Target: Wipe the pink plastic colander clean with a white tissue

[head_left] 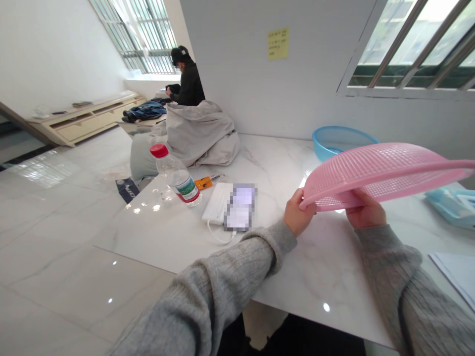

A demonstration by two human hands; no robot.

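We hold pink basket (386,160) | left hand (298,213) clamped at its left end | right hand (368,211) gripping underneath | long axis running rightward

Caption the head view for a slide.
Two hands tilt a pink mesh basket above a marble-patterned table, near a blue basin.

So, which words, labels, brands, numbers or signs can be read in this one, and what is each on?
None can be quoted with certainty.
Yellow note: several lines of writing, too small to read.
Bottle: print on its label, too small and blurred.
Phone: screen pixelated, unreadable.
White slab: faint marks, illegible.
Dark blue item: pale lettering, too distorted to quote.
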